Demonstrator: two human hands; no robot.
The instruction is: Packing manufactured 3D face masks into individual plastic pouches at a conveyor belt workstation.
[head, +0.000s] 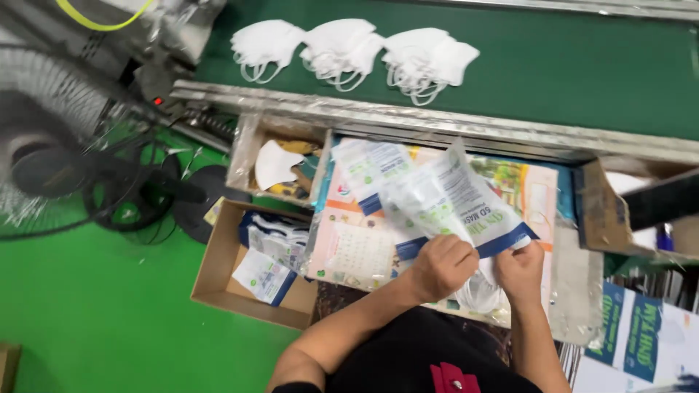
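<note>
- Left hand (443,266) closed over the near edge of a pouch (455,200), fingers curled, pinching the clear film
- Right hand (520,271) just beside it, grip pinched on the same pouch edge, with white masks (480,292) bunched under both hands
- The pouch, clear with a blue and green print, tilts up over the middle of the worktop (364,251), which is covered with a printed sheet
- A second pouch (370,167) lies near the far edge
- Left of the worktop, two cardboard boxes: the near box (218,273) holds pouches, the far box (251,149) one mask
- Beyond, three mask heaps (349,47) on a green belt (568,69)
- A fan (51,138) at far left
</note>
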